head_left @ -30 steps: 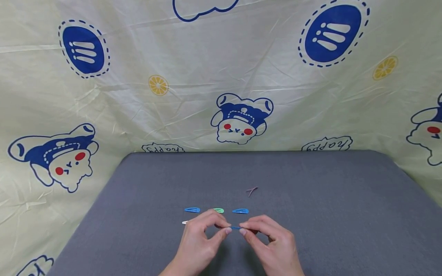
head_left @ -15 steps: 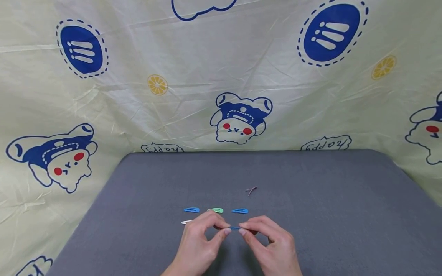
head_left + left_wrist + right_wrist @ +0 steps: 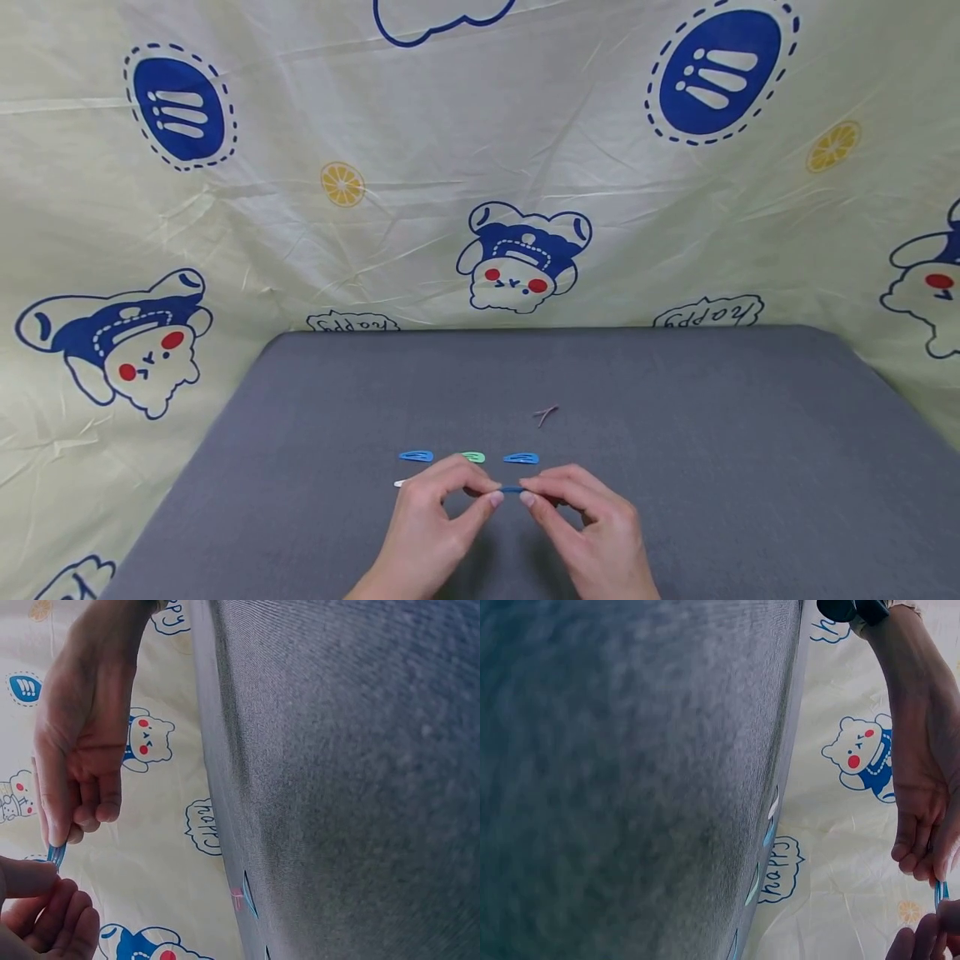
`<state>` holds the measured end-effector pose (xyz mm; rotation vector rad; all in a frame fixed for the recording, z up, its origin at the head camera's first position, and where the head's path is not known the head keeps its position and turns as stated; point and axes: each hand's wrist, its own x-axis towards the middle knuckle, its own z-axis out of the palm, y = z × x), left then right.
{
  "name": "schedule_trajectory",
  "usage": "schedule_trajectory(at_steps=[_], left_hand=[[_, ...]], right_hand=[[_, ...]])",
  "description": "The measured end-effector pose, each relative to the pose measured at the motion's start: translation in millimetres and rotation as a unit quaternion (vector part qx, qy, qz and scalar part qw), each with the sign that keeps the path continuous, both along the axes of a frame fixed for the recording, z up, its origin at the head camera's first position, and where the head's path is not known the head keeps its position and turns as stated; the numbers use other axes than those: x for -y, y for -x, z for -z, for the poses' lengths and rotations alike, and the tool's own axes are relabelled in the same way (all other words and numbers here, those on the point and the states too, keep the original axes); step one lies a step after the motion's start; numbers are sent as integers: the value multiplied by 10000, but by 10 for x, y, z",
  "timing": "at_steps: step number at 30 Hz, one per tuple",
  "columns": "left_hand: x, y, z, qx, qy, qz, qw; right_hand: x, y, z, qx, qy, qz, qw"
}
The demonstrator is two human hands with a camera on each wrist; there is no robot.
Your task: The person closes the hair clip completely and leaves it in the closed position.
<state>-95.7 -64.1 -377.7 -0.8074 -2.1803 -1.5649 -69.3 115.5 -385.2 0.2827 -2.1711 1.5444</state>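
Between my two hands a blue snap hair clip (image 3: 512,490) is held level above the grey table. My left hand (image 3: 438,521) pinches its left end between thumb and fingertips. The right hand (image 3: 592,521) pinches the other end the same way. Both ends are hidden under the fingertips, and only the middle shows. In the left wrist view the blue hair clip (image 3: 55,856) bridges the two hands, and its slotted frame shows. Just beyond the hands lie a blue clip (image 3: 416,456), a green clip (image 3: 474,457) partly behind my left hand, and another blue clip (image 3: 521,458).
A white clip (image 3: 399,483) peeks out left of my left hand, mostly covered by it. Farther back lies a small pinkish Y-shaped piece (image 3: 545,415). The grey cloth-covered table (image 3: 712,433) ends at a printed curtain (image 3: 420,250).
Both hands keep their pinch on the blue hair clip, which has risen slightly and shows a little more. My left hand shifts slightly, covering more of the green and white clips than half a second ago.
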Motion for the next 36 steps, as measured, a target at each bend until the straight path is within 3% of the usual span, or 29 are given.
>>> schedule_trajectory(at_steps=[6,12,21,29,32,36], left_hand=[[19,27,2,189,-111,-1,9998],[39,52,9,198,-72,40,9998],[71,98,68,-684,289,31,9972],[98,173,134,-1661,282,84,9857],[108,197,133,-1795,293,120,9832],[122,210,132,-1725,337,168,9843]], right_hand=[[-73,54,72,-287,174,-682,9971],[-100,76,78,-132,213,-882,9958],[-113,82,71,373,559,-1259,9898],[-116,81,61,995,1013,-1529,9780],[-116,92,52,1022,1106,-1586,9758],[-113,95,44,1040,1155,-1596,9749]])
